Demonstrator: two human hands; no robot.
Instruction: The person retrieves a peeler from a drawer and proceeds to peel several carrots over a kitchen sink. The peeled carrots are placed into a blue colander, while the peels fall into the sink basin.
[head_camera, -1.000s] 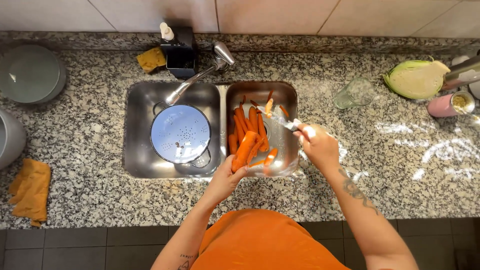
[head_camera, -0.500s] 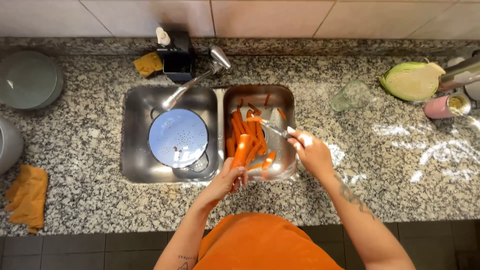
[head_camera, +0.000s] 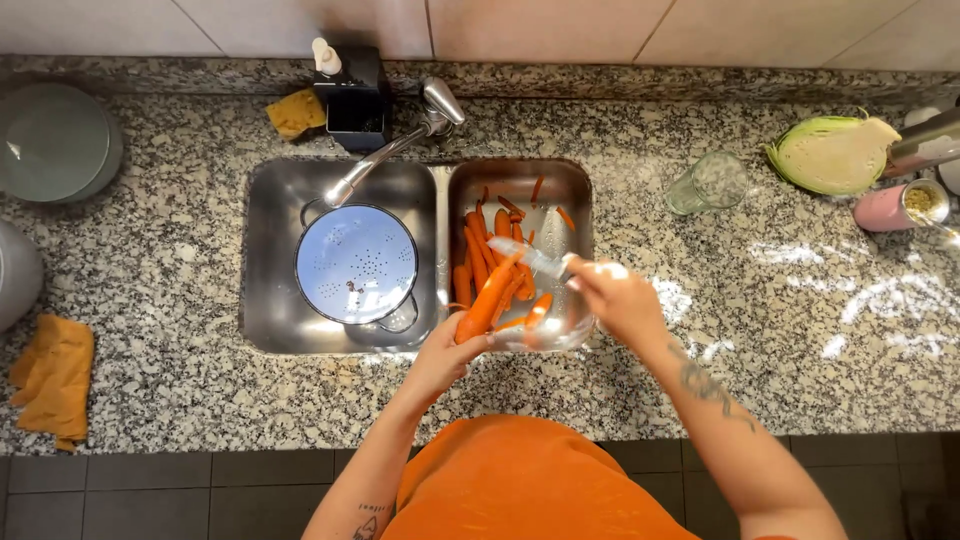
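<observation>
My left hand (head_camera: 448, 352) grips the thick end of an orange carrot (head_camera: 487, 300) and holds it slanted over the right sink basin (head_camera: 571, 186). My right hand (head_camera: 618, 297) holds a knife (head_camera: 530, 256) by its handle, with the pale blade laid against the carrot's upper end. Under both hands the basin holds several carrots (head_camera: 474, 255) and thin orange peelings (head_camera: 536, 190). A clear glass bowl (head_camera: 562, 330) appears to sit at the basin's near end, partly hidden by my hands.
A blue colander (head_camera: 355, 264) fills the left basin under the tap (head_camera: 398, 148). Soap dispenser in a black holder (head_camera: 352, 88) and sponge (head_camera: 296, 112) behind. Half cabbage (head_camera: 834, 152), glass (head_camera: 708, 183) and pink jar (head_camera: 898, 206) at right. Grey plates (head_camera: 55, 140) and orange cloth (head_camera: 52, 372) at left.
The knife blade has swung down from the basin's far part onto the carrot. My left hand has tilted the carrot up toward the blade.
</observation>
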